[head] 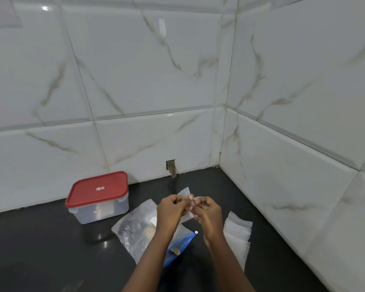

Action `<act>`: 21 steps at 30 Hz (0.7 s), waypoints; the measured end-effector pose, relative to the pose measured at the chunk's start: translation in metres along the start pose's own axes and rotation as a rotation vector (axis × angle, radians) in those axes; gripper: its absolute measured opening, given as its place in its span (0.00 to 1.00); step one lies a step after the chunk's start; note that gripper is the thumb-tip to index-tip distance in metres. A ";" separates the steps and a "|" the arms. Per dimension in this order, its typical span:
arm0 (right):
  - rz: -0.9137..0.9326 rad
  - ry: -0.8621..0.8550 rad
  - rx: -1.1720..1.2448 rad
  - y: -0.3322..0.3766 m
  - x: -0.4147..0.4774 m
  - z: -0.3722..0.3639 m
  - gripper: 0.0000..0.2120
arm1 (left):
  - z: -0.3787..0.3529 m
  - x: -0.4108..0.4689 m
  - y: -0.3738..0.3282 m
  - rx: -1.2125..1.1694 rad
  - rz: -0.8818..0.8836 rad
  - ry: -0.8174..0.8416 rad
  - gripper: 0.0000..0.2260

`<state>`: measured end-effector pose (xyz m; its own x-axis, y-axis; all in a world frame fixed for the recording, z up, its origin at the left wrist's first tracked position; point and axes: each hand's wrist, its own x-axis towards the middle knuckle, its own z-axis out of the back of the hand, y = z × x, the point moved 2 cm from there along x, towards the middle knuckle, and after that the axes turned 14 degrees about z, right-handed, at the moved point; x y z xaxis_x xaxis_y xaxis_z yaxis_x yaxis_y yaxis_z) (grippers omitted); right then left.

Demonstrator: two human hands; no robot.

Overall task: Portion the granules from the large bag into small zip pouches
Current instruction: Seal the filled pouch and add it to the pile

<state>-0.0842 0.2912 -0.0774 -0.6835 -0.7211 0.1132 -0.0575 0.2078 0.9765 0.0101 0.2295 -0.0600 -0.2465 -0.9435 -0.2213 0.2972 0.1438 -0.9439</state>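
**Small zip pouch at the opening step.** A small zip pouch [184, 191], clear and apparently empty, is held in the air above the dark table [40, 249], between the two hands. It is pinched at its top edge by the left hand [170, 209] and the right hand [209, 209]. The fingers of both are curled onto the plastic and meet at the mouth. Whether the zip seam is already parted cannot be told.

Beneath the left forearm the large bag [131, 228] is laid flat on the table, with its blue zip strip [182, 242] turned toward the person. Something pale brown, probably the granules [150, 230], is seen through the clear film near the wrist. Just right of the right wrist a fanned stack of spare pouches [238, 234] is laid on the table, apart from the large bag. Well to the left a clear storage box with a red lid [97, 189] is set near the marbled wall tiles [135, 81].

The step in hand is judged to be the opening of one pouch, before any filling. For the next move the mouth must be spread wide and kept open by one hand, so that the other is freed for the large bag. A slack mouth would let granules be spilled onto the table.
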 end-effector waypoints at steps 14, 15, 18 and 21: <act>-0.013 0.037 0.102 0.011 -0.061 -0.032 0.04 | 0.048 -0.035 0.038 -0.249 0.126 0.152 0.08; -0.020 0.045 0.093 0.011 -0.063 -0.034 0.04 | 0.050 -0.036 0.041 -0.256 0.132 0.157 0.08; -0.043 0.093 0.058 0.011 -0.066 -0.038 0.05 | 0.057 -0.038 0.044 -0.241 0.143 0.164 0.10; -0.044 0.160 -0.013 0.014 -0.068 -0.040 0.06 | 0.062 -0.041 0.045 -0.220 0.135 0.171 0.11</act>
<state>-0.0094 0.3161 -0.0642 -0.5555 -0.8259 0.0967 -0.0749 0.1655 0.9834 0.0911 0.2565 -0.0783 -0.3759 -0.8501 -0.3688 0.1360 0.3430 -0.9294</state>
